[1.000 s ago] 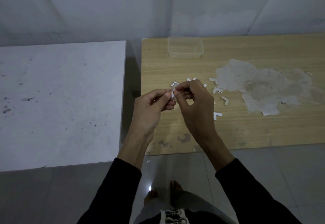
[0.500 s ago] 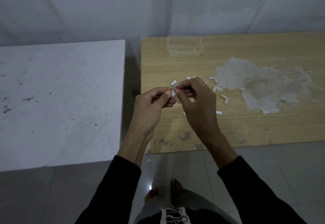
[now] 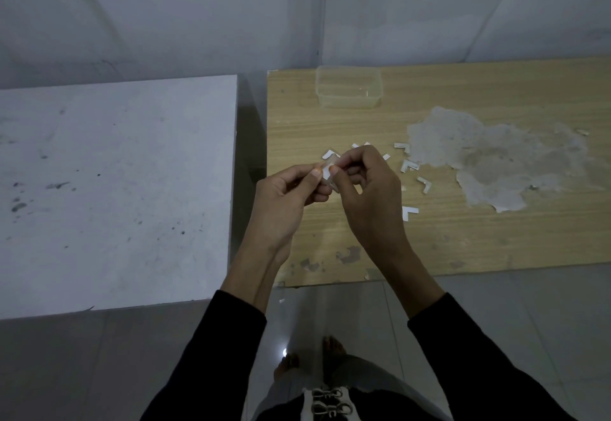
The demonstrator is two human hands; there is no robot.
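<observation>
A small white piece (image 3: 328,174) is held in the air above the near-left part of the wooden bench (image 3: 496,238), pinched between the fingers of the left hand (image 3: 286,199) and the right hand (image 3: 370,195). More white L-shaped pieces (image 3: 410,213) lie scattered just beyond and right. A clear plastic box (image 3: 348,91) stands at the far edge.

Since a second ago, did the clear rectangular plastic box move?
No. The clear rectangular plastic box sits at the same spot by the wooden table's back left corner.
</observation>
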